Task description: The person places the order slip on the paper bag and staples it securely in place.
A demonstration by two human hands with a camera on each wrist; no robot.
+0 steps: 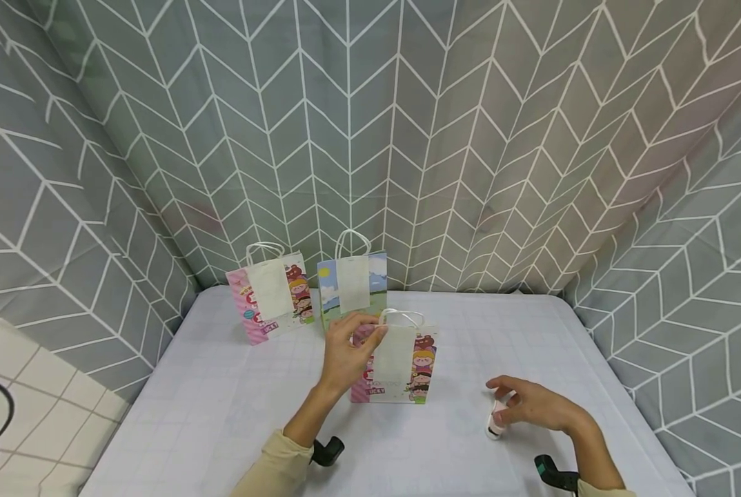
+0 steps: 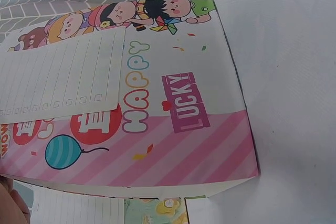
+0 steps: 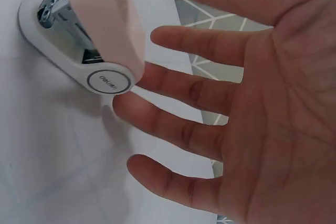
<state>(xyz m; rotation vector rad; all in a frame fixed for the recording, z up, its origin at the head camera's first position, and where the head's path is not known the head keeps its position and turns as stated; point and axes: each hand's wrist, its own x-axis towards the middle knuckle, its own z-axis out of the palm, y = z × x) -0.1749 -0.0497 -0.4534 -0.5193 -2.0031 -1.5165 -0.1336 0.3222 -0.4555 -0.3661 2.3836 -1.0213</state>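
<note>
A pink-and-white paper gift bag [image 1: 425, 366] with cartoon children stands upright mid-table. My left hand [image 1: 346, 352] pinches its upper left edge between thumb and fingers. White twisted handles rise from its top, and a white lined sheet [image 2: 63, 77] covers part of its front. In the left wrist view only a bit of that hand [image 2: 13, 205] shows at the lower left. At the right, my right hand [image 1: 535, 406] reaches around a small pink-and-white stapler [image 3: 105, 19], fingers extended and spread, fingertips right at its side. The stapler lies on the white tabletop.
Behind stand a second pink gift bag [image 1: 305, 314] at the left and a blue-and-green one [image 1: 379, 283] beside it, each with a white sheet on its front. A grey chevron-patterned curtain [image 1: 370, 138] surrounds the white table [image 1: 190, 414] on three sides.
</note>
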